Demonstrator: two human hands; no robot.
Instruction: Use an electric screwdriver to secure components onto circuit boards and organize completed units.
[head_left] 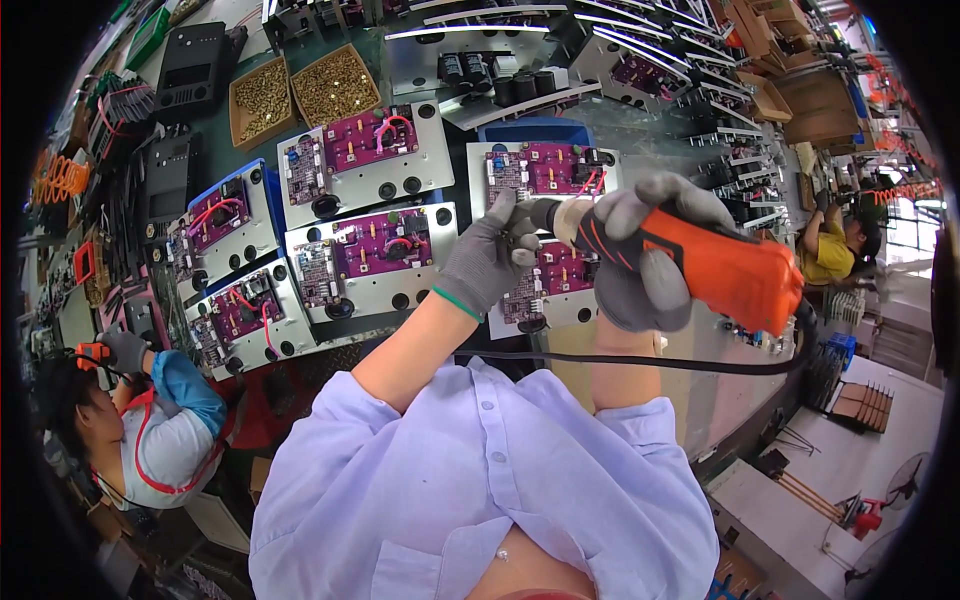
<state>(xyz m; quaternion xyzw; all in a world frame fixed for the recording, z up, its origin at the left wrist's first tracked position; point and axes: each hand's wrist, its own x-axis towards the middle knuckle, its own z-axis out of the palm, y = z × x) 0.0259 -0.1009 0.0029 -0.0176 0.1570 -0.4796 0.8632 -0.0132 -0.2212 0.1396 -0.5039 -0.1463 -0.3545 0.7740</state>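
My right hand (650, 245), in a grey glove, grips an orange and black power screwdriver (730, 270) held nearly level, its nose toward the left. At that nose, the gloved fingers of my left hand (485, 262) are pinched together; what they hold, if anything, is too small to make out. Under both hands lie two silver metal plates bearing purple circuit boards, the farther board (540, 172) partly showing and the nearer board (560, 272) largely covered. To the left, another purple circuit board (385, 243) on its metal plate sits beside my left wrist.
Two cardboard trays (335, 85) of small brass-coloured parts stand at the back left. More plates with boards (240, 310) lie left. The screwdriver's black cable (640, 359) crosses before my body. A co-worker (165, 420) holds an orange tool at left; another person (835, 245) is far right.
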